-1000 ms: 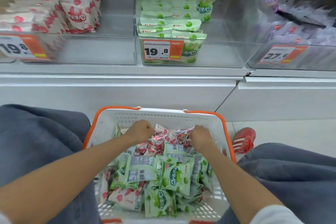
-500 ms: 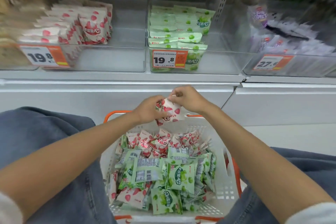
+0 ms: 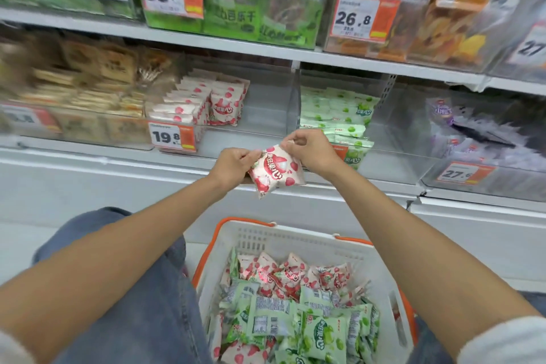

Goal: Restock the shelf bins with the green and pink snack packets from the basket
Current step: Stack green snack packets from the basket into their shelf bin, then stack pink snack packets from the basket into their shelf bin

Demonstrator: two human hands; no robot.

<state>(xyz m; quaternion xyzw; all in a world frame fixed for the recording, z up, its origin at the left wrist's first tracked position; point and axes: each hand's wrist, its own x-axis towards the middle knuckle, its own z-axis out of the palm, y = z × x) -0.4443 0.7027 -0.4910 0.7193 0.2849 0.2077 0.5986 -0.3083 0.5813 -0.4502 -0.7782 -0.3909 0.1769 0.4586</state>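
**Pink packet held up before the shelf bins**

The pink packet (image 3: 276,171) hangs tilted in the air, in front of the shelf edge and above the basket (image 3: 295,235). The left hand (image 3: 233,167) pinches its upper left edge and the right hand (image 3: 310,151) pinches its top corner, so each grip is clenched on this one packet. The basket holds a heap of packets (image 3: 283,304) (pink at the far end, green nearer). Behind the hands, the pink bin (image 3: 263,115) stands left of the green bin (image 3: 384,130).
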